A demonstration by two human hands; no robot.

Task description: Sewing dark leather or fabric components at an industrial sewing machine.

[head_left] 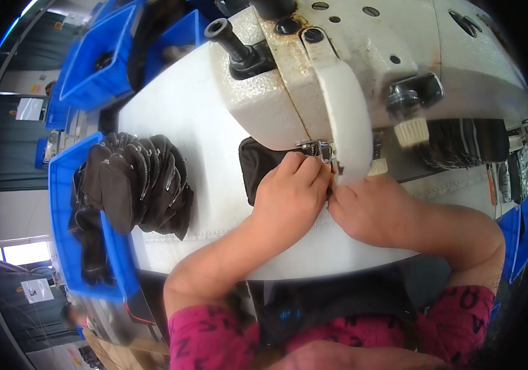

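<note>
A white sewing machine (270,111) stands over the table, its presser foot just beyond my fingers. Under it lies a dark pouch (255,168), its left part showing past my left hand. My left hand (293,192) is closed on the pouch's edge at the presser foot. Close beside it, my right hand (367,208) has its fingers curled at the same spot, behind the machine's white curved lever (349,117). What the right fingertips pinch is hidden.
A stack of dark zippered pouches (143,182) sits on the table's left, by a blue bin (60,246) holding more. More blue bins (100,77) stand at the far left. Dark pieces (467,142) lie right of the machine; small tools (503,182) are at the right edge.
</note>
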